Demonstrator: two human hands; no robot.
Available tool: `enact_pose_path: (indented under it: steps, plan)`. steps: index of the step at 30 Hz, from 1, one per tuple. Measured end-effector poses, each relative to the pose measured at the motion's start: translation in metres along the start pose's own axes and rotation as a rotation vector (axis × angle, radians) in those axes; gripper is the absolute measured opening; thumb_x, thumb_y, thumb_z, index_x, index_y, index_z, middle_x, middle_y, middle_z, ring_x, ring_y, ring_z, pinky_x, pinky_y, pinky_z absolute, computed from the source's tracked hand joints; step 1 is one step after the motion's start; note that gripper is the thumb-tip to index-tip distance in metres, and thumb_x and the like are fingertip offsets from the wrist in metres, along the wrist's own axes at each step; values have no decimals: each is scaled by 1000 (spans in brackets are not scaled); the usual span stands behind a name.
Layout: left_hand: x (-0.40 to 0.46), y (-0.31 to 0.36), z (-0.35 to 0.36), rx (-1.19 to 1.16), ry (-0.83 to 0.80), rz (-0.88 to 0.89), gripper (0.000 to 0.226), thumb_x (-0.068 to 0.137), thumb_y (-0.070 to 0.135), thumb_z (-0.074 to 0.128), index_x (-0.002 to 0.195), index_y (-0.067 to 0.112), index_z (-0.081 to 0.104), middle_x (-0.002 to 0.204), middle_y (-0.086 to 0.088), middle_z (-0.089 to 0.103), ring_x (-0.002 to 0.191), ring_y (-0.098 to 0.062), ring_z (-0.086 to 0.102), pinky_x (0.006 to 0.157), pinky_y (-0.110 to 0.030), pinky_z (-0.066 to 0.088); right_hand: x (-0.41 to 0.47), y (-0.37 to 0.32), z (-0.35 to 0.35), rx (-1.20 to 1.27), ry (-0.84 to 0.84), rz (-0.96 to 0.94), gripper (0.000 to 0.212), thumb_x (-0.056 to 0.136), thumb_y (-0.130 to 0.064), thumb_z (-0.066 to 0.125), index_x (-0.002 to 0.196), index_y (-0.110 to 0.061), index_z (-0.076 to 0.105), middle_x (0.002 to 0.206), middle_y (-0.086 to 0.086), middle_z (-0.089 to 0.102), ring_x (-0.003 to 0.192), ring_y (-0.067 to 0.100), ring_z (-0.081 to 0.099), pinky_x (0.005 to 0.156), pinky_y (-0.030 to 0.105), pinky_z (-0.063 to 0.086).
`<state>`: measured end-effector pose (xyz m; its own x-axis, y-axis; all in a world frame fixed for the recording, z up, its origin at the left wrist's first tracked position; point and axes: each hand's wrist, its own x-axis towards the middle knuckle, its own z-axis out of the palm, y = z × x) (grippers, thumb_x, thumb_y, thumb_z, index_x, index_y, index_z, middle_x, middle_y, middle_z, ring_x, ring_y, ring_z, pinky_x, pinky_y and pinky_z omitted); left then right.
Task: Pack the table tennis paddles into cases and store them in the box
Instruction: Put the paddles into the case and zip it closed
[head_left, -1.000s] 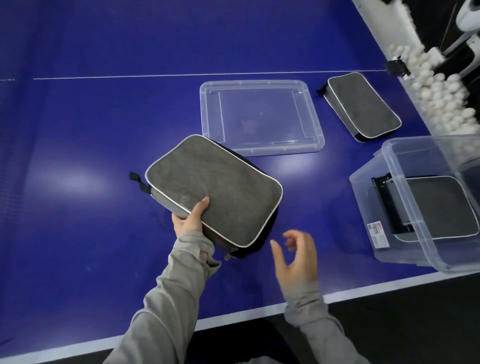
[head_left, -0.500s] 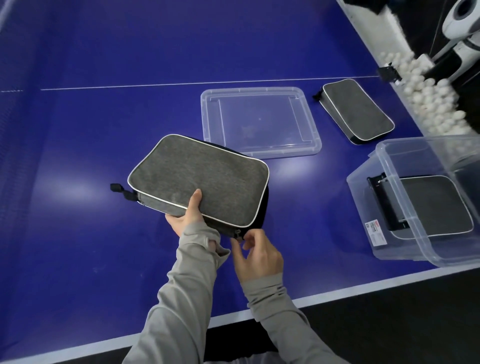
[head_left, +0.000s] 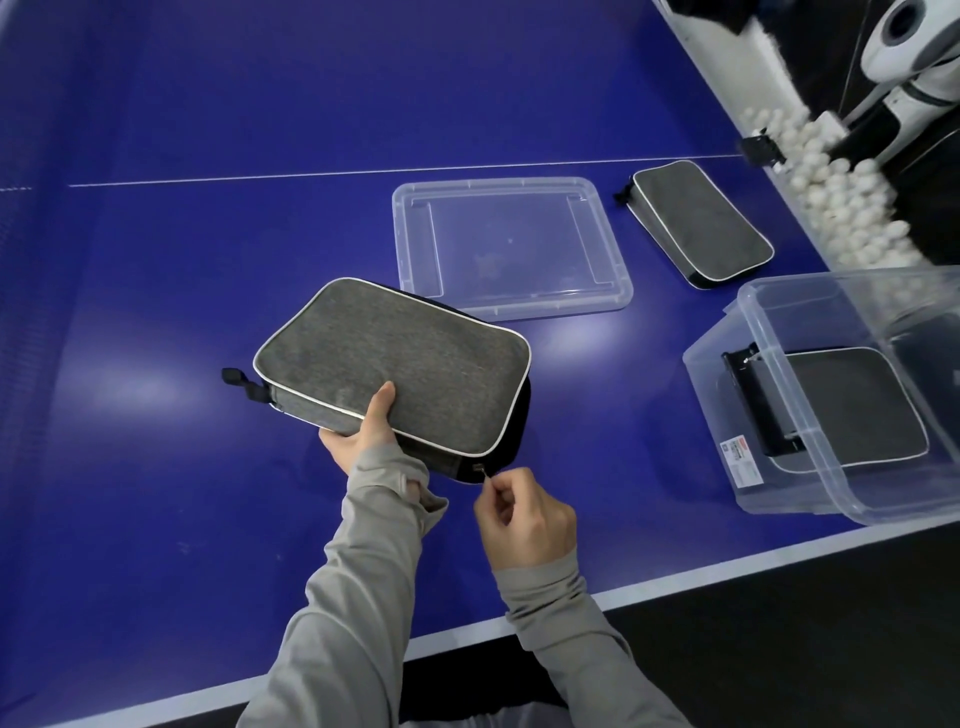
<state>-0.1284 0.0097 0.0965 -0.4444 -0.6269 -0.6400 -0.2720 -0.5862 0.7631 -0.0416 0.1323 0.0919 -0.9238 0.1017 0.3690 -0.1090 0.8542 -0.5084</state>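
A grey fabric paddle case (head_left: 395, 358) with white piping is tilted above the blue table. My left hand (head_left: 361, 434) grips its near edge, thumb on top. My right hand (head_left: 519, 512) pinches the small zipper pull (head_left: 482, 469) at the case's near right corner. A second grey case (head_left: 701, 223) lies flat at the back right. A third case (head_left: 847, 410) lies inside the clear plastic box (head_left: 779, 374) at the right. No paddle is visible.
The box's clear lid (head_left: 511, 247) lies flat behind the held case. A heap of white balls (head_left: 852, 208) fills a trough beyond the table's right edge, beside a white machine (head_left: 914, 62). The table's white near edge (head_left: 467, 631) runs under my forearms.
My right hand came from open beside the case to its near right corner and pinched the zipper pull. My left hand turned and levelled the case a little.
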Motion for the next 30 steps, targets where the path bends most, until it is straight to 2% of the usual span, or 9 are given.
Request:
enact_pose_path:
  steps: [2, 5, 10, 14, 15, 17, 19, 23, 30]
  plan:
    - [0, 1, 0, 6, -6, -4, 49, 70, 15, 79, 108, 14, 48, 91, 5, 58, 83, -14, 60, 86, -31, 50, 4, 6, -3, -6, 32, 48, 23, 59, -3, 81, 59, -7, 59, 42, 0, 51, 33, 18, 47, 30, 21, 36]
    - [3, 3, -3, 39, -37, -5, 47, 69, 17, 79, 103, 17, 47, 83, 10, 55, 72, -6, 57, 67, -20, 47, 14, 22, -8, -16, 88, 120, 18, 59, -5, 77, 59, -6, 59, 43, 0, 55, 34, 20, 52, 34, 18, 36]
    - [11, 3, -12, 108, -135, -55, 44, 67, 19, 80, 99, 21, 50, 88, 7, 58, 81, -15, 60, 77, -31, 49, 34, 44, -11, 12, 28, 247, 19, 63, -1, 78, 63, -3, 59, 48, 7, 61, 41, 29, 57, 42, 29, 45]
    - [16, 2, -20, 152, -218, -51, 34, 66, 18, 81, 83, 28, 53, 84, 8, 61, 75, -11, 61, 57, -21, 48, 51, 69, -14, 8, -4, 296, 13, 71, -3, 74, 69, -1, 61, 54, 11, 64, 49, 33, 61, 52, 34, 48]
    - [18, 2, -22, 154, -238, -49, 34, 66, 17, 81, 83, 28, 54, 85, 7, 62, 77, -14, 63, 59, -22, 50, 54, 73, -14, 2, -24, 286, 13, 74, -5, 72, 70, -1, 61, 55, 11, 64, 50, 33, 61, 52, 35, 47]
    - [23, 4, -24, 154, -280, -58, 36, 64, 16, 82, 86, 27, 55, 92, 2, 65, 87, -21, 65, 75, -33, 55, 54, 78, -13, -1, -39, 254, 13, 75, -7, 72, 71, -2, 60, 54, 11, 63, 49, 33, 60, 51, 35, 47]
    - [26, 7, -26, 155, -332, -74, 43, 58, 18, 84, 90, 27, 56, 101, -3, 67, 93, -25, 66, 85, -40, 54, 56, 80, -13, 10, -32, 224, 13, 76, -6, 71, 72, -1, 60, 54, 12, 63, 49, 34, 60, 51, 35, 47]
    - [30, 17, -31, 161, -469, -82, 56, 46, 21, 85, 95, 27, 58, 99, -5, 69, 87, -24, 69, 79, -42, 56, 68, 81, -15, 57, -2, 170, 8, 78, -2, 68, 76, 2, 62, 61, 14, 66, 53, 34, 61, 54, 34, 47]
    - [34, 35, -36, 218, -654, -7, 57, 54, 13, 80, 105, 25, 57, 103, -5, 69, 94, -26, 68, 81, -44, 55, 88, 77, -15, 175, -70, 81, 8, 80, -2, 66, 73, -2, 61, 60, 9, 65, 52, 23, 56, 56, 28, 45]
